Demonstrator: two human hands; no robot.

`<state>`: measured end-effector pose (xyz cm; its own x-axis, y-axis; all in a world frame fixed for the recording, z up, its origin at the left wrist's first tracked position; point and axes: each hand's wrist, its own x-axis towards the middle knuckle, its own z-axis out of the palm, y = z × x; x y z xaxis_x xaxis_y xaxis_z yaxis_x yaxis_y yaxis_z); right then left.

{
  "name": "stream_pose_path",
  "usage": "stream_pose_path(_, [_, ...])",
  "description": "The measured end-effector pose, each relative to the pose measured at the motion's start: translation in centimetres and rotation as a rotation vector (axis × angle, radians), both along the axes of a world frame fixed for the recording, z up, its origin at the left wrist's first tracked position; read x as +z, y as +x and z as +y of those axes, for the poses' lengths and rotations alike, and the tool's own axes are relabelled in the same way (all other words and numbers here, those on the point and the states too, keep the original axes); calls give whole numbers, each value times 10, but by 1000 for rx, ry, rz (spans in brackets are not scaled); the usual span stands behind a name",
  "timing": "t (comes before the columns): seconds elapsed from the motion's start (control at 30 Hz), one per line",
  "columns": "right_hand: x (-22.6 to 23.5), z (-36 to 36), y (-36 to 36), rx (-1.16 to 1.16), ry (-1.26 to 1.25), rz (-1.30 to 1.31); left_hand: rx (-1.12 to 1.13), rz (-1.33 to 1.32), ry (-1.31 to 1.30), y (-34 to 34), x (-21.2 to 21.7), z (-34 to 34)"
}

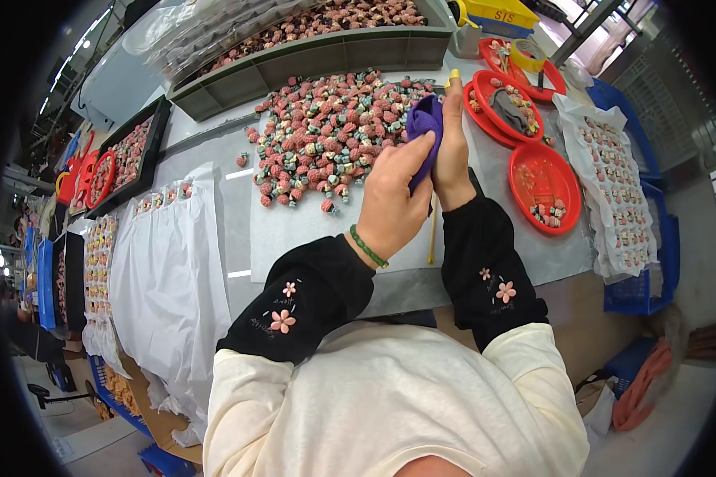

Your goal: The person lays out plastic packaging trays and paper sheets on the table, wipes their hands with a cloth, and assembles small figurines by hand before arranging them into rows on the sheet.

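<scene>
A bunched purple cloth [424,131] is pressed between my two hands over the table. My left hand [394,187], a green bracelet at its wrist, is closed on the cloth. My right hand [454,151] holds its fingers straight up with the palm against the cloth; a yellow covering shows at a fingertip. Below the hands a thin wooden stick [432,238] points toward me; its upper end is hidden. Beyond and left of my hands spreads a heap of small figurines [326,131], pink and knobbly with blue-grey and cream parts, on a white sheet [294,238].
A grey crate [310,67] of similar pieces stands behind the heap. Red dishes [545,171] hold a few pieces at right, beside a filled white tray [616,191]. Yellow tape [527,56] lies farther back. White sheeting [171,246] and a black tray [139,163] are at left.
</scene>
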<state>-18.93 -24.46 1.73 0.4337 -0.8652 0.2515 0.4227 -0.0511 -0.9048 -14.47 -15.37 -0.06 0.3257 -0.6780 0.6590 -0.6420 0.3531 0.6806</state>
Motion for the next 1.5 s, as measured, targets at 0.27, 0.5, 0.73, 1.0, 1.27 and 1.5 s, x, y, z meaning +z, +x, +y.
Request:
stream_pose_path(0.27, [-24, -16, 14, -31, 246, -154, 63, -145, -71, 18, 8, -9])
stream_pose_path(0.5, [-29, -89, 9, 71, 335, -133, -140, -242, -63, -12, 17, 6])
stream_pose_path(0.73, [5, -50, -34, 535, 464, -392, 129, 258, 49, 30, 29, 7])
stream_pose_path(1.0, [-13, -35, -18, 361, 529, -455, 74, -221, -115, 6, 31, -13])
stream_pose_path(1.27, [-13, -29, -3, 61, 445, -344, -57, -186, -45, 11, 24, -24])
stream_pose_path(1.5, [-10, -22, 4, 87, 390, -268, -37, -236, -4, 13, 26, -10])
